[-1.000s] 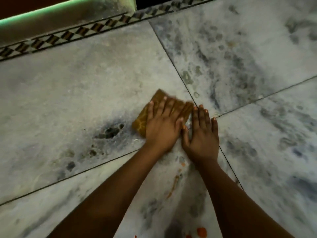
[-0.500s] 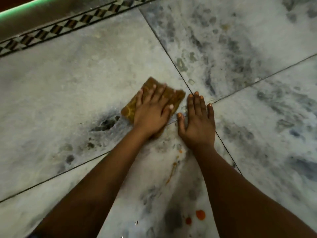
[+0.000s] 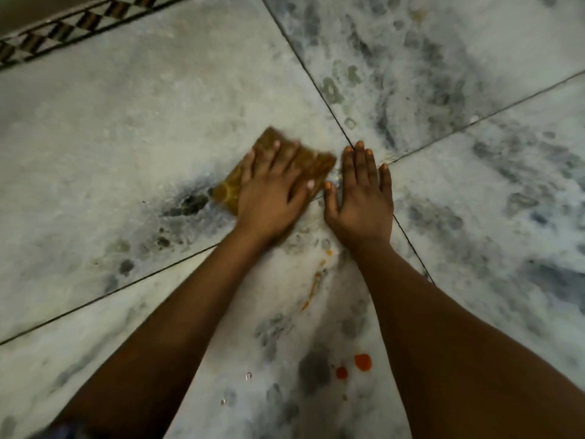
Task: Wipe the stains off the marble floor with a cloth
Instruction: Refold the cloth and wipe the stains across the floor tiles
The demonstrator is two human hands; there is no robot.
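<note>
A folded brown cloth (image 3: pixel 319 163) lies flat on the grey-white marble floor (image 3: pixel 126 128) near where the tile joints cross. My left hand (image 3: pixel 272 191) presses down on the cloth with fingers spread and covers most of it. My right hand (image 3: pixel 361 194) rests palm-down on the bare floor just right of the cloth, fingers together, holding nothing. An orange streak (image 3: pixel 313 286) runs between my forearms. Two round orange-red spots (image 3: pixel 362 362) sit nearer to me. A dark patch (image 3: pixel 186 204) marks the tile just left of the cloth.
A patterned black-and-white border strip (image 3: pixel 79 26) runs along the far left edge of the floor. Thin dark joint lines (image 3: pixel 304 68) divide the large tiles. Small shiny droplets (image 3: pixel 248 375) lie on the near tile.
My left hand has slid the cloth slightly toward me and left, then pushed it back up; the view tilted down, showing more orange spots. My right hand stays planted.
</note>
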